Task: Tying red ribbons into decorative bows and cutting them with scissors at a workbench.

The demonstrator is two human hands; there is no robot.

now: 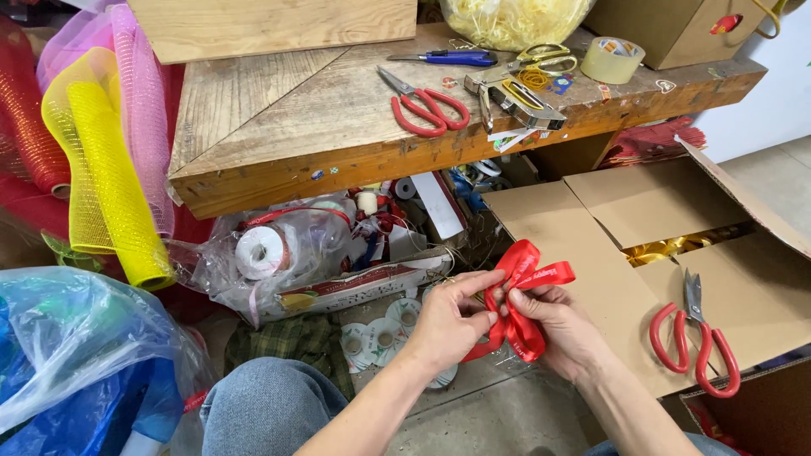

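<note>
Our left hand (pixel 446 325) and right hand (pixel 553 329) both pinch a red bow (pixel 522 291) at its knot, held over the floor by a box (pixel 625 253). It looks light, soft, slippery; best gripped at the centre.

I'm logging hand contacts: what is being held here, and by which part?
Both hands, left and right, pinch a red ribbon bow at its gathered middle.

Red ribbon bow (pixel 522 300); red-handled scissors (pixel 694 338) on brown cardboard box (pixel 608 253); yellow mesh roll (pixel 114 190); blue-handled scissors (pixel 448 57).
</note>
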